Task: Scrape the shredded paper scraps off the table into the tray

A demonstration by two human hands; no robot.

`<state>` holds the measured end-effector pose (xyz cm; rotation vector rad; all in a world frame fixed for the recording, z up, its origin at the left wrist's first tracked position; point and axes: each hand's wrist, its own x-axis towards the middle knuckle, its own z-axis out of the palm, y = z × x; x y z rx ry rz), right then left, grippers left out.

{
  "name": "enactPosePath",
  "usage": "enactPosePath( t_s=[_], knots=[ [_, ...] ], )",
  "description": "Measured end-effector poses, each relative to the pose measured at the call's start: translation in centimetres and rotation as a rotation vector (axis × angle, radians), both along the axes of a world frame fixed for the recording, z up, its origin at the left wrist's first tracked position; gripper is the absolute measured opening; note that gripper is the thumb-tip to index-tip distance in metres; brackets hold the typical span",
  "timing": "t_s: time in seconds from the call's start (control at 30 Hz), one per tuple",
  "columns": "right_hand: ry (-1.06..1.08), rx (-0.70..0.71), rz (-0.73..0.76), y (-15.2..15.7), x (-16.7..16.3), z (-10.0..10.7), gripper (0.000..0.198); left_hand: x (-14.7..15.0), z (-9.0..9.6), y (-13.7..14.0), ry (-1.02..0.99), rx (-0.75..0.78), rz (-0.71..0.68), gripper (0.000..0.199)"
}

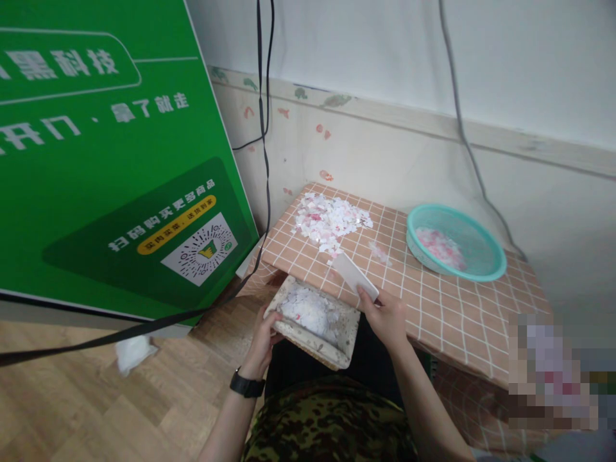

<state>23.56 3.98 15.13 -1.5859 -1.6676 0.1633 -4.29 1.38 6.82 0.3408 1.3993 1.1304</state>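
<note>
The tablecloth (462, 314) is white-gridded brown, the basket (479, 247) turquoise, the scraps (327, 218) white and pink.

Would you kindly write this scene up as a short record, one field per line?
Left hand: gripping the box by its left end
Right hand: holding a flat white piece, far end toward the scrap heap
Box contents: mostly white scraps
Tabletop: brown, white grid lines
Basket: turquoise, right of the heap, pink and white scraps inside
</note>
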Motion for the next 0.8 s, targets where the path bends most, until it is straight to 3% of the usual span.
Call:
enactPosePath(
  t_s=[0.33,0.8],
  knots=[
    [-0.048,-0.029,0.034,0.3,-0.2,-0.5,0.045,0.0,0.3,0.0,-0.010,-0.003,-0.003,0.041],
    [-0.046,-0.058,0.055,3.6,-1.4,-1.3,0.045,-0.2,-0.1,0.0,-0.016,0.014,0.008,0.046]
  ],
)
